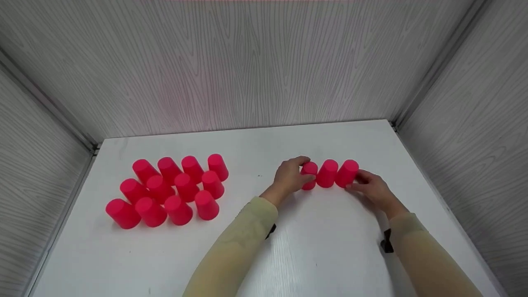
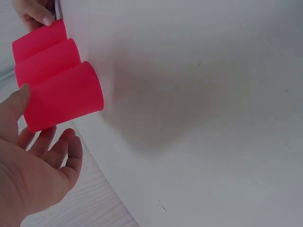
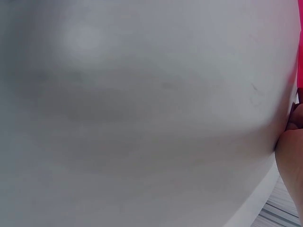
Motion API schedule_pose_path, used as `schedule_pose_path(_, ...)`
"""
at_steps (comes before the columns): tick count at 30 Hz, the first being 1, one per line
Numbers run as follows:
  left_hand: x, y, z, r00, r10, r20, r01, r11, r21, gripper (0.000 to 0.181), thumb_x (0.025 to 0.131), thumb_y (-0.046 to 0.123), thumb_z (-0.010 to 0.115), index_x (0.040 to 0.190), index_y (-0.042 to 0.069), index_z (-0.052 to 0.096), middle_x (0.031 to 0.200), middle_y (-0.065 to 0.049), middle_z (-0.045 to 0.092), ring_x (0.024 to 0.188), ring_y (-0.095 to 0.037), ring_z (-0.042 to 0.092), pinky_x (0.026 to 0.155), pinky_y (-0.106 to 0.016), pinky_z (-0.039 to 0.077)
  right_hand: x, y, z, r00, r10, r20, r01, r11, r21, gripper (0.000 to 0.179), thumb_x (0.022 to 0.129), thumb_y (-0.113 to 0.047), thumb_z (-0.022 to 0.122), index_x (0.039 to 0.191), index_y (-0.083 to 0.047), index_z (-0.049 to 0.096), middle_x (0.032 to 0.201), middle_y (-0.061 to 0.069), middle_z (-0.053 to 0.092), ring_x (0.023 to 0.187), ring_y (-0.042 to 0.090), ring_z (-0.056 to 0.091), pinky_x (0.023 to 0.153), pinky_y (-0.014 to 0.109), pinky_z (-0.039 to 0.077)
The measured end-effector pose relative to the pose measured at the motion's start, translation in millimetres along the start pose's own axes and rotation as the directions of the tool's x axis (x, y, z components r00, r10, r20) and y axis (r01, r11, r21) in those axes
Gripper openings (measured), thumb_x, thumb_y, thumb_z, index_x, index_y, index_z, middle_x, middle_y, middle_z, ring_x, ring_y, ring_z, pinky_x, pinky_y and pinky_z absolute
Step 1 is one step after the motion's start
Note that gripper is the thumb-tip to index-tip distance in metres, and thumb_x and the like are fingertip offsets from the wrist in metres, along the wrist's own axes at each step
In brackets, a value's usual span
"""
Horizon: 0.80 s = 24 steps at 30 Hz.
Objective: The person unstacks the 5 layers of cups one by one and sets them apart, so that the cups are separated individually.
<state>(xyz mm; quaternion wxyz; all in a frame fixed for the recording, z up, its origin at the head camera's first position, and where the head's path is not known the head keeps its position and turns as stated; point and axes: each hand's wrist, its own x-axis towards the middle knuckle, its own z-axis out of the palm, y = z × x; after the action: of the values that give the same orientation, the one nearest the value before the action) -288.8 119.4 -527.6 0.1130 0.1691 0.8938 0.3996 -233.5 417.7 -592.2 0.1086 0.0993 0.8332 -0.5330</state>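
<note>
Three upside-down pink-red cups stand side by side in a row on the right half of the white table. My left hand [image 1: 288,175] grips the left cup [image 1: 309,168], thumb on the near side and fingers round the far side. In the left wrist view that cup [image 2: 66,97] sits between thumb and fingers, its last fingers curled off it. The middle cup [image 1: 327,174] is touched by neither hand. At the other end my right hand [image 1: 375,192] holds the right cup [image 1: 347,174] low down, thumb in front. The right wrist view catches only that hand's edge [image 3: 291,142].
On the left of the white table [image 1: 165,255] several more upside-down pink-red cups [image 1: 186,187] stand in three rows. Grey wood-grain panels [image 1: 255,66] rise behind the table and on both sides.
</note>
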Motion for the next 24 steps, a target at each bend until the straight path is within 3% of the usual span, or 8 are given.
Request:
schedule_pose_path(5, -4.2, -2.9, -8.4, 1.000, -0.009, 0.023, 0.009, 1.000, -0.011, 0.053, 0.097, 0.023, 0.080, 0.147, 0.016, 0.063, 0.136, -0.003, 0.066, 0.124, -0.021, 0.060, 0.096, -0.030, 0.058, -0.5, -1.5, 1.2, 1.000, 0.011, -0.002, -0.011, 1.000, -0.013, 0.085, 0.097, -0.032, 0.080, 0.166, -0.013, 0.034, 0.164, 0.016, 0.041, 0.152, 0.042, 0.034, 0.119, 0.055, 0.040)
schedule_pose_path(9, -8.8, -7.2, -25.0, 0.999, -0.003, 0.053, 0.004, 1.000, -0.018, 0.053, 0.097, 0.021, 0.079, 0.146, 0.015, 0.063, 0.135, -0.003, 0.065, 0.125, -0.023, 0.060, 0.093, -0.031, 0.059, -3.4, -3.7, 1.0, 1.000, -0.003, -0.004, 0.003, 1.000, -0.023, 0.087, 0.095, -0.037, 0.082, 0.165, -0.014, 0.036, 0.163, 0.015, 0.042, 0.152, 0.041, 0.034, 0.118, 0.054, 0.042)
schedule_pose_path(17, -16.6, -21.9, -83.1, 0.995, 0.046, 0.086, -0.050, 0.997, 0.051, 0.052, 0.096, 0.020, 0.079, 0.145, 0.012, 0.063, 0.135, -0.007, 0.064, 0.128, -0.029, 0.059, 0.095, -0.035, 0.059, -2.1, -5.6, 1.8, 1.000, 0.003, -0.003, -0.003, 1.000, -0.010, 0.087, 0.095, -0.037, 0.082, 0.165, -0.013, 0.036, 0.164, 0.015, 0.041, 0.153, 0.041, 0.033, 0.118, 0.053, 0.041)
schedule_pose_path(24, -22.1, -51.2, -131.8, 0.995, 0.028, 0.094, -0.035, 0.997, 0.073, 0.057, 0.093, 0.019, 0.082, 0.146, 0.010, 0.062, 0.136, -0.009, 0.063, 0.130, -0.032, 0.058, 0.099, -0.038, 0.057, -2.4, -4.2, 1.5, 1.000, 0.007, 0.002, -0.007, 0.999, -0.036, 0.087, 0.096, -0.037, 0.081, 0.166, -0.012, 0.035, 0.165, 0.016, 0.040, 0.154, 0.042, 0.031, 0.119, 0.054, 0.040)
